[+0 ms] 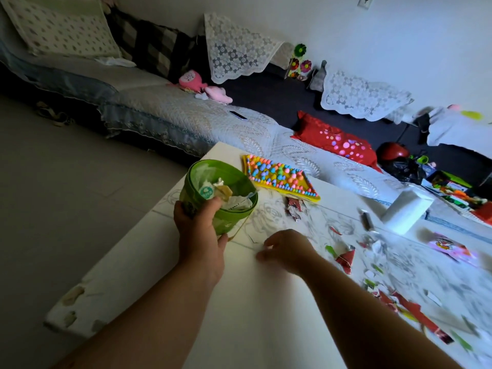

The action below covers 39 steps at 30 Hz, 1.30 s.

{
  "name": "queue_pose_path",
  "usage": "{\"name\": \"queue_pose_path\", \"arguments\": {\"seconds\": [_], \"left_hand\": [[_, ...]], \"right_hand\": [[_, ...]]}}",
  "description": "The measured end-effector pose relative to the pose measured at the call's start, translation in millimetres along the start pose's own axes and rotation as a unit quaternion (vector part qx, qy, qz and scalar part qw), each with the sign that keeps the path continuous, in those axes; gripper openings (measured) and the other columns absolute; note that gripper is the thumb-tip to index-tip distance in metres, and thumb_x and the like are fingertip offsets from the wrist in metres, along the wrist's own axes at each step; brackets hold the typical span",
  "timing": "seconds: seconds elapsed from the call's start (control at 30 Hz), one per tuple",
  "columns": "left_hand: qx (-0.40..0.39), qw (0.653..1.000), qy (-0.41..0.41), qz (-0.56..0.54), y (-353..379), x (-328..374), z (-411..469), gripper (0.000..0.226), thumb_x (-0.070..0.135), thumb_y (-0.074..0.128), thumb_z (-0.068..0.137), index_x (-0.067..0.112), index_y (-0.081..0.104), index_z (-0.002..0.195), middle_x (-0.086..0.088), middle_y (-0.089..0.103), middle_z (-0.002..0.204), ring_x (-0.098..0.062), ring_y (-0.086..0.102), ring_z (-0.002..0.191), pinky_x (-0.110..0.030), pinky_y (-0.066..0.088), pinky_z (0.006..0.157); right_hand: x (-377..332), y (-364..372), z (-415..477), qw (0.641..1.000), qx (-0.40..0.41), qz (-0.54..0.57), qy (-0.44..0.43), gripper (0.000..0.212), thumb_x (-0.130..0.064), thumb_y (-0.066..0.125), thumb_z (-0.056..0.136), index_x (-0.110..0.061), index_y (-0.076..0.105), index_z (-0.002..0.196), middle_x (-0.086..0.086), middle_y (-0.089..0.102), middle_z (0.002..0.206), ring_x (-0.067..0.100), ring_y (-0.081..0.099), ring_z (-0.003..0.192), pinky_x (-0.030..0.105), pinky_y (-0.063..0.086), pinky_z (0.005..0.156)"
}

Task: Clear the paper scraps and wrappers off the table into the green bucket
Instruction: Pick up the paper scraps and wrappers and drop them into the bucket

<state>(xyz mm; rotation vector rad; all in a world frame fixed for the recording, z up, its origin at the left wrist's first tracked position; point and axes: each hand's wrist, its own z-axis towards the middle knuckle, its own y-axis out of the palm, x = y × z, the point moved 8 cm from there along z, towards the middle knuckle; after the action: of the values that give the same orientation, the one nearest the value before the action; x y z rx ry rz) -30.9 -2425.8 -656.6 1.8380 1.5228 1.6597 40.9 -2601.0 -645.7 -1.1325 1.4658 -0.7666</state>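
Observation:
The green bucket (235, 218) stands tilted near the far left corner of the white table (253, 302), with crumpled paper and wrappers inside. My left hand (199, 230) grips its near side, thumb over the rim. My right hand (287, 249) is just right of the bucket, its fingers curled down onto the tabletop; whether they pinch a scrap is hidden. A red and silver wrapper (294, 207) lies beyond that hand. A red wrapper (346, 259) and several torn red, green and white scraps (399, 302) are strewn to its right.
A yellow board studded with coloured beads (279, 177) lies behind the bucket. A white box (407, 206), a small dark object (367, 219) and a pink packet (450, 249) sit further right. A sofa (186, 113) runs along the table's far side, floor to the left.

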Motion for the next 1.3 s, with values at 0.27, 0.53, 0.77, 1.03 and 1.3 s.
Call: {"name": "queue_pose_path", "arguments": {"seconds": [0.27,0.53,0.77,1.03,1.3], "left_hand": [[0.007,1.0,-0.002,-0.007,-3,3,6,0.077,0.023,0.07,0.078,0.042,0.036,0.144,0.003,0.049,0.142,-0.027,0.056,0.122,-0.053,0.046,0.102],[0.011,1.0,-0.005,-0.015,-6,10,12,0.07,0.021,0.068,0.083,0.037,0.038,0.144,0.001,0.052,0.141,-0.029,0.056,0.121,-0.052,0.047,0.101],[0.016,1.0,-0.007,-0.013,-11,13,14,0.069,0.022,0.067,0.084,0.035,0.039,0.146,-0.001,0.05,0.142,-0.029,0.056,0.121,-0.052,0.047,0.101],[0.002,1.0,-0.009,-0.013,-10,12,11,0.076,0.024,0.07,0.078,0.035,0.038,0.146,-0.001,0.052,0.141,-0.029,0.056,0.121,-0.054,0.046,0.102],[0.0,1.0,-0.015,-0.016,-9,9,9,0.087,0.027,0.073,0.066,0.038,0.039,0.145,-0.001,0.052,0.141,-0.03,0.056,0.122,-0.054,0.046,0.102]], "right_hand": [[-7,0,14,0.997,0.068,0.034,-0.014,0.01,-0.02,0.066,0.077,-0.015,0.073,0.083,0.002,0.07,0.085,0.014,0.057,0.079,0.021,0.043,0.066],[-30,5,33,0.995,-0.076,0.01,-0.058,0.034,-0.015,0.068,0.076,-0.027,0.069,0.107,0.004,0.062,0.089,0.02,0.062,0.08,0.023,0.051,0.065],[-26,7,37,0.996,-0.024,-0.052,-0.068,0.024,-0.023,0.066,0.08,-0.017,0.071,0.103,0.003,0.066,0.11,0.02,0.061,0.103,0.021,0.043,0.077],[-11,-6,31,0.996,0.069,0.051,-0.02,0.026,-0.013,0.058,0.079,-0.013,0.071,0.102,0.01,0.071,0.103,0.024,0.065,0.095,0.025,0.05,0.076],[-21,-12,46,0.998,0.051,0.021,-0.034,0.038,-0.011,0.06,0.084,-0.022,0.065,0.12,0.005,0.064,0.122,0.024,0.061,0.107,0.026,0.05,0.084]]}}
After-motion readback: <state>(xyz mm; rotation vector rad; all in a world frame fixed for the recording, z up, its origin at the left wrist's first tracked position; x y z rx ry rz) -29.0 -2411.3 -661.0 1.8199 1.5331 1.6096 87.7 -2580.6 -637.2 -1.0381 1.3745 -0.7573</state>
